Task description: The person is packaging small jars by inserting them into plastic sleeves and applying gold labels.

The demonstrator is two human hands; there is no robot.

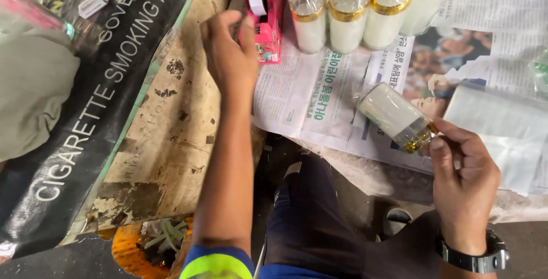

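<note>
My right hand (463, 173) grips the gold-rimmed end of a white glass jar (394, 114) wrapped in clear film, held tilted above the newspaper (319, 93). My left hand (229, 50) reaches forward with fingers spread and touches a pink tape dispenser (265, 13) that carries a white tape roll. Nothing is gripped in the left hand. A wristwatch (476, 259) sits on my right wrist.
Several wrapped white jars with gold rims (348, 13) stand in a row at the top on the newspaper. A sheet of clear film (502, 125) lies at right. Worn cardboard (165, 125) and a dark printed banner (74, 136) cover the left side. My dark trouser leg (311, 222) is below.
</note>
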